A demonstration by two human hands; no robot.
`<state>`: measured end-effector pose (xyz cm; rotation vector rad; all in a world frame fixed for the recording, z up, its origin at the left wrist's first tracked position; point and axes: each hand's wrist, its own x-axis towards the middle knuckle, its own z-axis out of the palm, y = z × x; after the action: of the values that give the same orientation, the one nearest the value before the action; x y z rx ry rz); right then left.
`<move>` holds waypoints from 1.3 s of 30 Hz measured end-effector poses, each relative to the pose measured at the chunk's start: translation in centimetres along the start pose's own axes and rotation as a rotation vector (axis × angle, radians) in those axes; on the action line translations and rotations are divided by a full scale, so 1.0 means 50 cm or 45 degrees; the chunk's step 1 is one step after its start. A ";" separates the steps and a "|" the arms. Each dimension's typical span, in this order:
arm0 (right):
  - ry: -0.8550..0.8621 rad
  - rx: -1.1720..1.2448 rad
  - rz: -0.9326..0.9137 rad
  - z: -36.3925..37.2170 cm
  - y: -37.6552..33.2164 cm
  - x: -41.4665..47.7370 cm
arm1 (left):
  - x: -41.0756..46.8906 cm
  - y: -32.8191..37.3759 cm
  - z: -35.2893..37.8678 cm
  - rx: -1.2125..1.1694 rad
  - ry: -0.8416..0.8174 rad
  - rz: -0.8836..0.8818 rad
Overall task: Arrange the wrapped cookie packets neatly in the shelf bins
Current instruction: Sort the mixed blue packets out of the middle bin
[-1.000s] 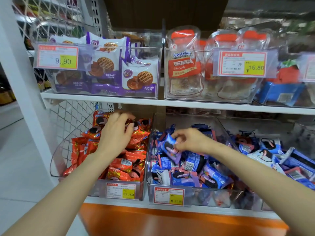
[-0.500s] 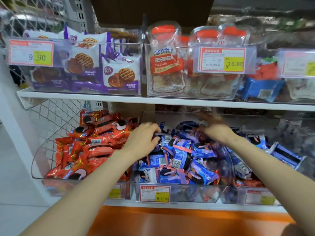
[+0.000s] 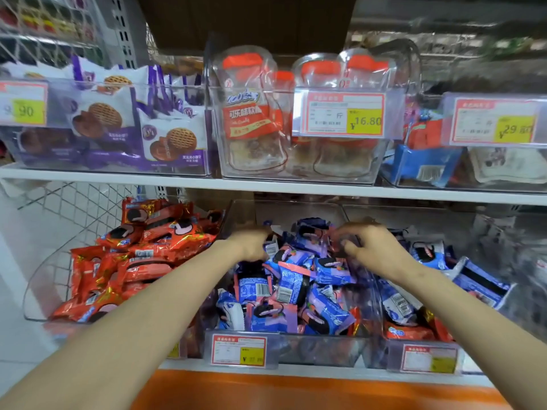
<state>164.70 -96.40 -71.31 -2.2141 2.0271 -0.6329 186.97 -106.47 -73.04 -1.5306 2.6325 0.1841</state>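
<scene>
Pinching a blue packet (image 3: 318,233) in my right hand (image 3: 374,251), left hand's (image 3: 251,244) grip hidden; hasty tugging could spill heaped packets (image 3: 296,279).

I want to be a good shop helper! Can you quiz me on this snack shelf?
1. True or false: the left hand and right hand are both among the blue cookie packets.
2. The left-bin packets are: A green, B red, C yellow.
3. Fill in: the price tag in front of the orange-capped jars reads ¥____.
Key: 1 true; 2 B; 3 16.80.
</scene>
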 end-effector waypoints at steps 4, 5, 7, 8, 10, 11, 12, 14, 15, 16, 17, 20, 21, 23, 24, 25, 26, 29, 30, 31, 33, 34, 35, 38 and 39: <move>0.003 0.040 -0.070 0.005 -0.009 0.001 | -0.025 -0.008 -0.006 0.019 0.155 -0.064; -0.004 0.049 -0.087 0.007 -0.017 0.004 | -0.040 -0.009 -0.012 0.042 0.261 -0.070; -0.024 0.037 -0.122 0.012 -0.036 0.013 | -0.075 -0.016 -0.026 0.038 0.464 -0.094; -0.045 0.019 -0.138 0.015 -0.047 0.017 | -0.092 -0.020 -0.033 0.013 0.541 -0.105; -0.125 -0.030 -0.164 0.021 -0.067 0.026 | -0.121 -0.032 -0.043 -0.075 0.638 -0.109; -0.191 -0.071 -0.168 0.027 -0.075 0.031 | -0.133 -0.038 -0.046 -0.142 0.679 -0.104; -0.258 -0.119 -0.170 0.034 -0.083 0.034 | -0.142 -0.043 -0.047 -0.210 0.723 -0.098; -0.358 -0.165 -0.178 0.055 -0.092 0.043 | -0.159 -0.051 -0.047 -0.293 0.795 -0.095; -0.382 -0.120 -0.190 0.064 -0.097 0.046 | -0.166 -0.054 -0.045 -0.310 0.816 -0.092; -0.387 -0.009 -0.198 0.073 -0.100 0.050 | -0.172 -0.057 -0.043 -0.323 0.831 -0.087; -0.369 0.143 -0.194 0.078 -0.105 0.054 | -0.178 -0.061 -0.041 -0.331 0.843 -0.080; -0.239 0.417 -0.133 0.079 -0.106 0.071 | -0.195 -0.076 -0.032 -0.379 0.886 -0.034; -0.197 0.400 -0.114 0.078 -0.102 0.077 | -0.200 -0.080 -0.029 -0.403 0.890 -0.007; -0.160 0.304 -0.076 0.073 -0.089 0.085 | -0.209 -0.087 -0.024 -0.419 0.886 0.067; -0.181 0.269 -0.057 0.069 -0.083 0.086 | -0.212 -0.090 -0.021 -0.412 0.881 0.104; -0.230 0.247 -0.050 0.067 -0.080 0.085 | -0.216 -0.092 -0.019 -0.400 0.879 0.134; -0.302 0.227 -0.062 0.069 -0.077 0.084 | -0.218 -0.095 -0.017 -0.387 0.875 0.155; -0.516 0.018 -0.179 0.089 -0.081 0.076 | -0.226 -0.103 -0.012 -0.375 0.863 0.176; -0.563 -0.095 -0.231 0.099 -0.084 0.071 | -0.227 -0.106 -0.012 -0.394 0.861 0.176; -0.607 -0.189 -0.272 0.106 -0.088 0.067 | -0.229 -0.108 -0.013 -0.429 0.860 0.172; -0.673 -0.265 -0.339 0.112 -0.093 0.060 | -0.228 -0.110 -0.016 -0.516 0.849 0.142; -0.689 -0.253 -0.360 0.110 -0.093 0.060 | -0.227 -0.111 -0.017 -0.546 0.837 0.123; -0.683 -0.247 -0.368 0.108 -0.092 0.060 | -0.227 -0.112 -0.018 -0.560 0.827 0.110; -0.490 -0.251 -0.299 0.100 -0.091 0.065 | -0.224 -0.110 -0.018 -0.580 0.803 0.089; -0.387 -0.289 -0.268 0.098 -0.092 0.069 | -0.223 -0.108 -0.018 -0.587 0.798 0.091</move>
<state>170.84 -100.23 -73.45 -2.4887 1.8070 -0.0680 197.17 -99.68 -70.89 -1.8775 3.3105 0.3976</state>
